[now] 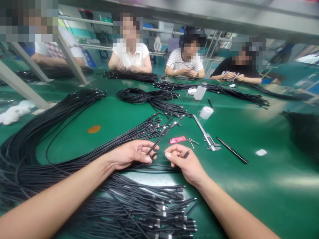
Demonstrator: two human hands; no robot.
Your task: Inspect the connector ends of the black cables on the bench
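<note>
Black cables (124, 205) across green tabletop (264, 186) — four people (131, 54) beyond, shelving (161, 31) behind.

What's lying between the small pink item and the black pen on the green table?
In the head view, some thin metal pieces and the vernier caliper lie between the pink item and the black pen.

Bright, diffuse light. Glossy green tabletop (249, 186): pale glare at right edge, whitish patch mid-frame. Bright panel (308, 58) upper right washes out. Wide-angle stretch toward edges; dark bundle (305, 132) far right smeared. Lower-left cables (82, 212) soft, caliper (204, 133) crisper. Mosaic blocks (28, 20) up top.
</note>
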